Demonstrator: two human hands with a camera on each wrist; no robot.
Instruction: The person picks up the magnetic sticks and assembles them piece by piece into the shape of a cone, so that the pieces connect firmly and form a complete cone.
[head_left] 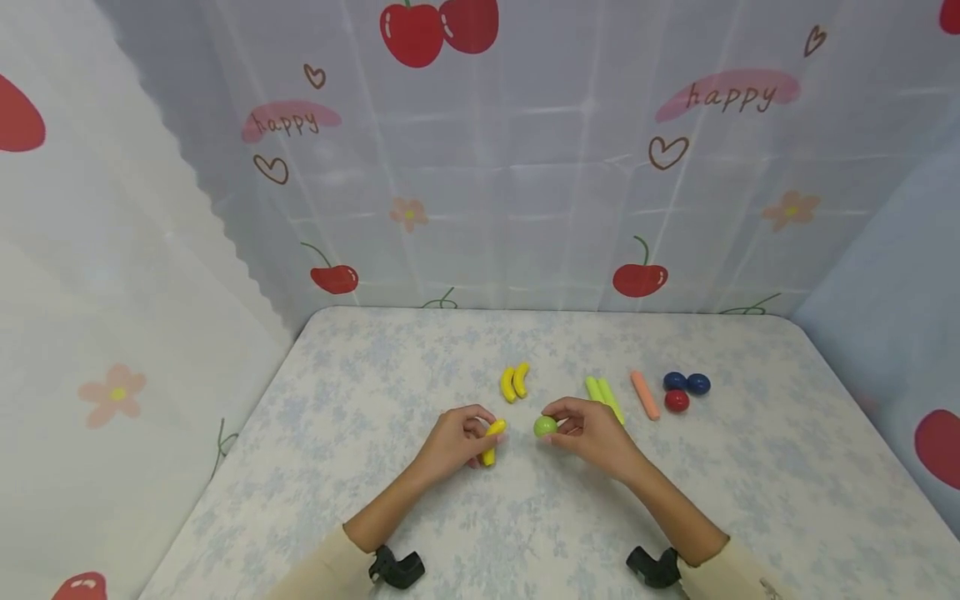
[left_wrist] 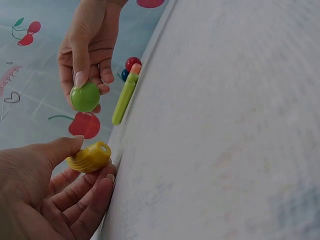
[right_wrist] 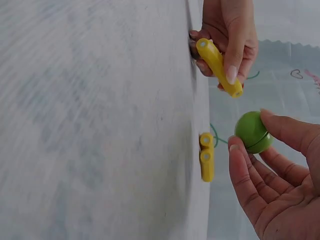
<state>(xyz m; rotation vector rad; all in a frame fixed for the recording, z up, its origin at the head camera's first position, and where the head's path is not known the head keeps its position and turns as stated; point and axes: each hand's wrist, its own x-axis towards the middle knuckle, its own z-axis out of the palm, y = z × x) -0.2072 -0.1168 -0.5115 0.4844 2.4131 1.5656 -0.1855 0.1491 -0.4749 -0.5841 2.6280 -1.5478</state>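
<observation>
Yellow banana [right_wrist: 218,65] pinched by left hand [head_left: 456,439], green ball [head_left: 545,427] by right hand [head_left: 591,432]; wrist views alone show banana end [left_wrist: 104,149], perhaps hollow.

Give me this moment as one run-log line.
left hand: holds yellow banana | right hand: holds green ball | on table: two other bananas, two green sticks, orange stick, two blue rounded pieces, red rounded piece

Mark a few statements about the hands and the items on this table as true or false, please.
The left hand holds a toy banana. True.
The right hand is empty. False: it holds a green ball.
Two more bananas lie on the table. True.
In the head view, the orange stick lies left of the green sticks. False: it lies to their right.
The red ball lies beside two blue balls. True.
</observation>
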